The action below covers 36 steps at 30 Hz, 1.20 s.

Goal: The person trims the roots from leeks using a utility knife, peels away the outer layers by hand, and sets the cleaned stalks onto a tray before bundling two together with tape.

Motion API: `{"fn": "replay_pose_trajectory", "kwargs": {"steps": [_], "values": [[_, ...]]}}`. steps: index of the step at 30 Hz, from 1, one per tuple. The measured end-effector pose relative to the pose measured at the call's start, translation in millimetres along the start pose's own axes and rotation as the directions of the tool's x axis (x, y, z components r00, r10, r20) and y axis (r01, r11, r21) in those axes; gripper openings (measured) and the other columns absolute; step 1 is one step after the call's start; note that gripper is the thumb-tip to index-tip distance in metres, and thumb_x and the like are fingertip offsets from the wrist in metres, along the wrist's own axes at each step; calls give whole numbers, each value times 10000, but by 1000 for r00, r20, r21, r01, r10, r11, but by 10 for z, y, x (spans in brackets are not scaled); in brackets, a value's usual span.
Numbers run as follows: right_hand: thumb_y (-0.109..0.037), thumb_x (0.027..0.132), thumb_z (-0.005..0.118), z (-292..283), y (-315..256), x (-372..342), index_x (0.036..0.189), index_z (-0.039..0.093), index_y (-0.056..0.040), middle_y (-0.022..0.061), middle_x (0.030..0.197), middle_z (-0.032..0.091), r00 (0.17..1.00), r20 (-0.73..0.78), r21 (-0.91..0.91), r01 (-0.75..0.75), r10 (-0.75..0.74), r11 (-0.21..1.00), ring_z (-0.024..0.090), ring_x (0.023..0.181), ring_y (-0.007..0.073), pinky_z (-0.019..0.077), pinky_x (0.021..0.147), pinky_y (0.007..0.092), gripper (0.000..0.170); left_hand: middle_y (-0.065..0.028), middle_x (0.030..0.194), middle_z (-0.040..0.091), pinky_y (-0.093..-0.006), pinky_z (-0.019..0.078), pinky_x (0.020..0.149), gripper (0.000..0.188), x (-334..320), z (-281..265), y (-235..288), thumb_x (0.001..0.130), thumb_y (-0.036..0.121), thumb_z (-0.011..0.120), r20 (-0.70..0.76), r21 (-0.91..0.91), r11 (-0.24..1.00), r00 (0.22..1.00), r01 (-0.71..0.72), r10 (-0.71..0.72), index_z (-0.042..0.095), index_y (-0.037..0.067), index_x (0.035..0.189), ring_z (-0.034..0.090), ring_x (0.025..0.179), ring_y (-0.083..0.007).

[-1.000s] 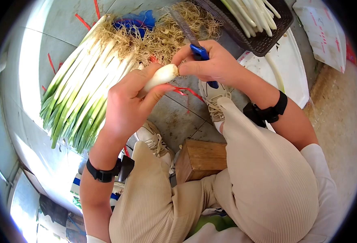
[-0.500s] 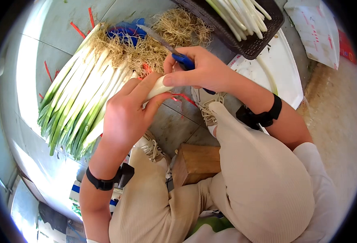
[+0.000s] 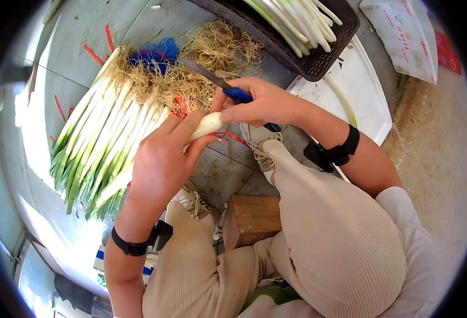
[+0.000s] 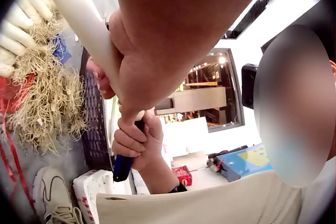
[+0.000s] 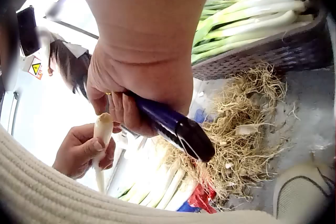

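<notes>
My left hand (image 3: 162,151) grips a white leek (image 3: 208,126) near its root end, the end poking out past thumb and fingers. In the right wrist view the leek's (image 5: 101,148) tip looks trimmed, with no long roots on it. The right hand (image 3: 265,103) holds a knife by its blue handle (image 3: 237,95), the blade (image 3: 207,73) pointing away to the upper left. That hand's thumb touches the leek's end. To the left lies a bundle of untrimmed leeks (image 3: 98,138), roots toward the far side.
Cut roots (image 3: 220,50) are heaped on the tiled floor beside a blue bag (image 3: 156,53). A dark woven basket (image 3: 318,66) of white leeks stands at the far right, partly over a white tray (image 3: 374,106). A wooden block (image 3: 252,217) sits between the legs.
The right thumb has moved from the leek's root end onto its side near the tip. The knife's blade has swung to the left. The head view has shifted slightly; the left grip holds.
</notes>
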State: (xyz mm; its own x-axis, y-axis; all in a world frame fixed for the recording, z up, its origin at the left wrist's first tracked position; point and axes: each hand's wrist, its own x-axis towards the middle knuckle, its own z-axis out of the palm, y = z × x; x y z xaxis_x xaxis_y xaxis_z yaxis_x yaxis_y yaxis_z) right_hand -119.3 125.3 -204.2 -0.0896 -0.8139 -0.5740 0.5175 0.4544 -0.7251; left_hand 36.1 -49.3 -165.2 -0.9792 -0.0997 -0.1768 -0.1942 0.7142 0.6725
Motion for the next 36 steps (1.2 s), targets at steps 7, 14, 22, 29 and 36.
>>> {"fn": "replay_pose_trajectory", "kwargs": {"steps": [7, 14, 22, 29, 36], "values": [[-200, 943, 651, -103, 73, -35, 1019, 659, -47, -92, 617, 428, 997, -7, 186, -73, 76, 980, 311, 473, -2, 191, 421, 211, 172, -91, 792, 590, -378, 473, 597, 425, 49, 78, 53, 782, 191, 802, 17, 131, 985, 994, -110, 109, 684, 105, 1181, 586, 668, -264], [-207, 955, 655, -151, 194, -30, 964, 682, -48, -87, 605, 435, 995, -94, 74, -23, 30, 997, 309, 459, -1, 193, 406, 216, 162, -71, 824, 616, -355, 497, 617, 411, 71, 194, -61, 758, 165, 813, -96, 189, 956, 965, -225, 246, 710, 112, 1153, 605, 708, -234], [-297, 972, 650, -102, 171, -43, 853, 652, -61, -76, 585, 423, 989, -61, 107, -128, 135, 986, 304, 456, 13, 198, 399, 225, 265, -56, 871, 650, -339, 517, 639, 408, 47, 235, -159, 727, 138, 835, -199, 195, 936, 922, -295, 332, 728, 112, 1119, 625, 740, -220], [-364, 963, 651, -1, 131, -6, 663, 544, -101, -82, 529, 353, 985, 37, 68, -169, 167, 983, 268, 427, 26, 178, 390, 232, 414, -54, 873, 639, -360, 511, 669, 333, 21, 230, -207, 751, 135, 796, -212, 175, 943, 925, -283, 316, 714, 103, 1071, 615, 757, -233], [-322, 947, 670, -47, 119, 7, 752, 568, -95, -92, 539, 345, 981, 34, 87, -192, 189, 978, 254, 436, 18, 171, 395, 232, 316, -64, 857, 613, -330, 483, 656, 321, -116, 116, -393, 702, 98, 866, -380, 207, 928, 848, -310, 368, 675, 56, 956, 591, 762, -221]]}}
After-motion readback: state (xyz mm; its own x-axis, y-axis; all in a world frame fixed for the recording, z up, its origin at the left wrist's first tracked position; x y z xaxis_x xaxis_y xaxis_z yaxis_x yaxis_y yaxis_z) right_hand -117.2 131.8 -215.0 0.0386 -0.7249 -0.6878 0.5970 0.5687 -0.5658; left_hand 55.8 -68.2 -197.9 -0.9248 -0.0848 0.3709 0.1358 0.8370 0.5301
